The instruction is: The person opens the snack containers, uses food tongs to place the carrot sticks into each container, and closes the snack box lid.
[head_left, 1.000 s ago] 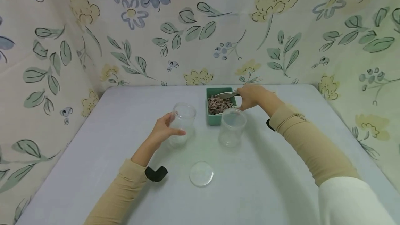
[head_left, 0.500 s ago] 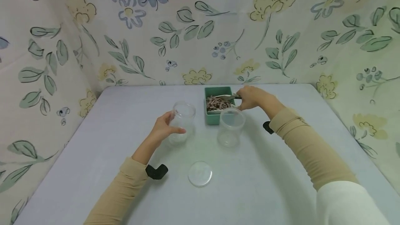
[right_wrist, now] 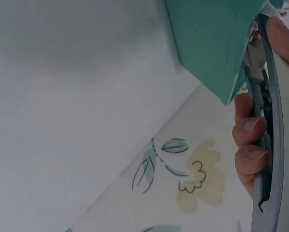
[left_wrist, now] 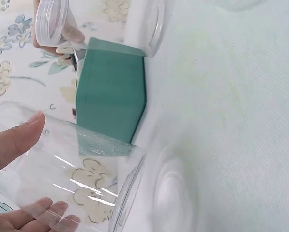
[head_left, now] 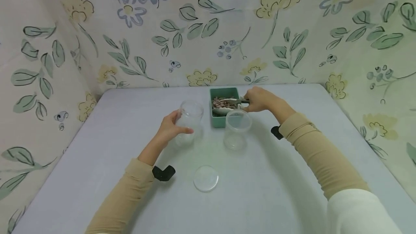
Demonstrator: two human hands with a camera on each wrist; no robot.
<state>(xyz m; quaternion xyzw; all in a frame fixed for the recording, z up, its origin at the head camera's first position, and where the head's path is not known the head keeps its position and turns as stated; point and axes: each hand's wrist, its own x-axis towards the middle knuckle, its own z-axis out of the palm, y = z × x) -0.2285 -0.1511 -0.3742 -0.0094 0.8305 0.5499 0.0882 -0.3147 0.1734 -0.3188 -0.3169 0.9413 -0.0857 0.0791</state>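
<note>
Across the white desk (head_left: 276, 190), the green box (head_left: 218, 122) sits far out, just left of the nearer right hand (head_left: 260, 99). A clear jar (head_left: 237, 131) stands before it; the left hand (head_left: 170, 127) wraps thumb and fingers (left_wrist: 18, 140) around a second jar (head_left: 191, 120). The right, reaching in sideways, grips a metal tool (head_left: 240, 101), its long axis crossing toward the brown pieces (head_left: 217, 103) inside.
</note>
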